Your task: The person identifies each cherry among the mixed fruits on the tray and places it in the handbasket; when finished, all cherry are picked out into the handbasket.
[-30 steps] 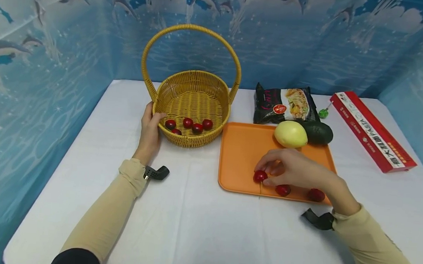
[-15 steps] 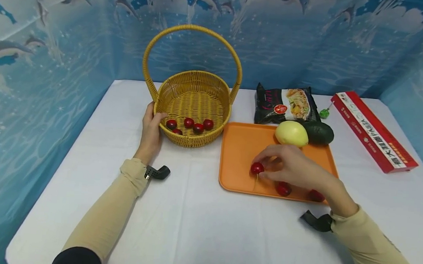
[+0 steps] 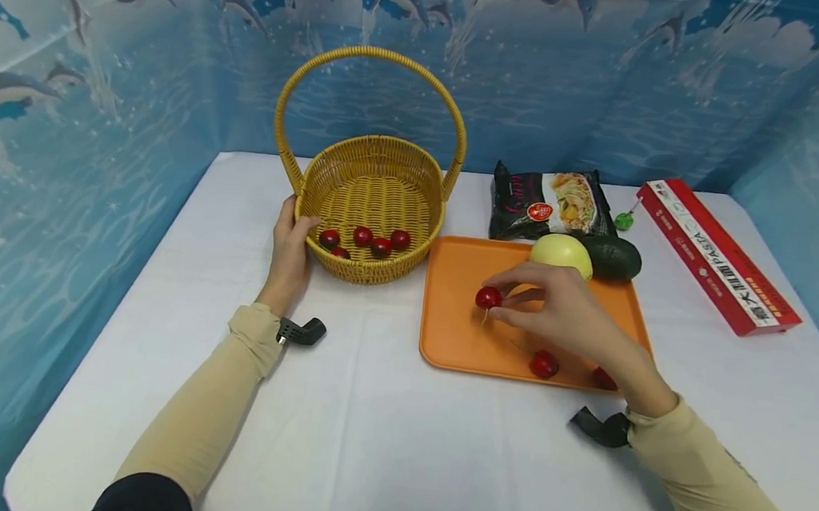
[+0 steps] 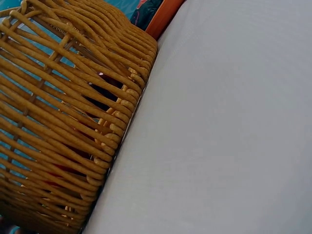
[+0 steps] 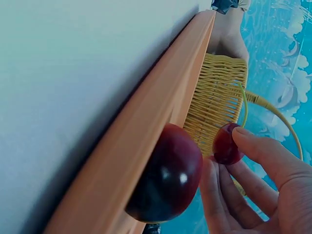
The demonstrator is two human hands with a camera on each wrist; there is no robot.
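Observation:
My right hand [image 3: 557, 303] pinches a dark red cherry [image 3: 489, 298] by thumb and fingertips above the orange tray [image 3: 446, 339]; its thin stem hangs down. In the right wrist view that cherry [image 5: 227, 145] shows between thumb and fingers. Another cherry [image 3: 544, 364] lies on the tray below the hand, and one more [image 3: 603, 378] is partly hidden by the wrist. My left hand [image 3: 290, 250] grips the left rim of the yellow wicker basket [image 3: 368, 272], thumb over the edge. Several cherries [image 3: 381, 247] lie in the basket's front part. The left wrist view shows the basket's woven side [image 4: 63, 107].
A yellow lemon-like fruit [image 3: 561, 253] and a dark green avocado-like one [image 3: 611, 258] sit at the tray's back edge. Behind stand a black noodle packet [image 3: 551, 205] and a small green item [image 3: 625, 220]. A red pasta box [image 3: 720, 256] lies at the right.
My right hand has lifted the cherry off the front of the tray and moved it back and slightly left. The left hand stays on the basket.

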